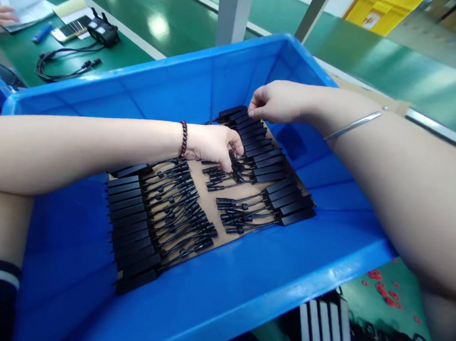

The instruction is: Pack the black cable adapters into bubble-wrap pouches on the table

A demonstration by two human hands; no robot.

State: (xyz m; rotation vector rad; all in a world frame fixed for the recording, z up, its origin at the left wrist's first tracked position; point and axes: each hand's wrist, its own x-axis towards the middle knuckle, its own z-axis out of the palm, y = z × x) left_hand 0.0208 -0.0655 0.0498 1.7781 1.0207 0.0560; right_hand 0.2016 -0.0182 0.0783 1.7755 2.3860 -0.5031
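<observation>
— Where are the hands?
— Inside a blue crate (159,91): the left hand (214,142) half-curled over black leads (233,183), fingertips of the right hand (273,100) gathered at black units (258,141) just beyond; whether either grips, unclear.
— Best handling?
— Likely square alignment, leads untangled. Crate walls hem both hands; red rings (386,296) lie outside, nearer the body.

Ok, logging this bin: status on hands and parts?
Black units in two rows. Left hand over cables, right hand near right row's far end. Left forearm crosses bin.
</observation>
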